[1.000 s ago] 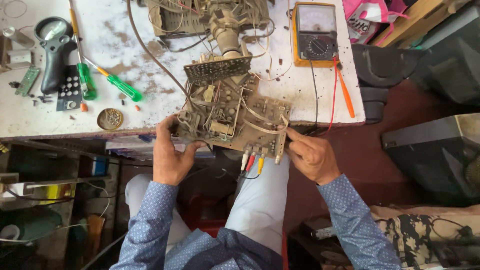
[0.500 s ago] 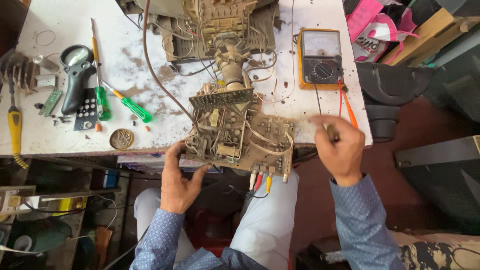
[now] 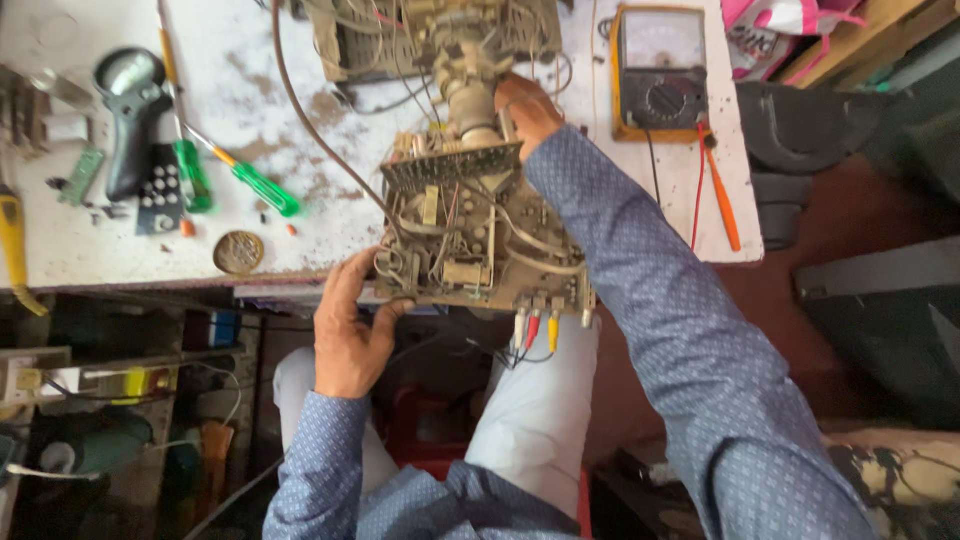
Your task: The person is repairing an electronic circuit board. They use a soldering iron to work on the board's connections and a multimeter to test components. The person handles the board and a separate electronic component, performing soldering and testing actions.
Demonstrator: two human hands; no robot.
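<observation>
Right hand reaching up from the board's edge to the tube neck

The right hand [image 3: 525,105] is now closing its fingers around the tube neck [image 3: 470,95] just above the circuit board [image 3: 470,235], having left the board's right edge; the left hand [image 3: 350,320] is still gripping the board's lower left corner, overhanging the workbench [image 3: 300,215].

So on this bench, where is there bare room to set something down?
Bare patches: between the green screwdriver and the circuit board, and beside the round tin lid along the table edge. Crowded: the far left around the magnifier, and around the tube neck where the right hand reaches.
</observation>
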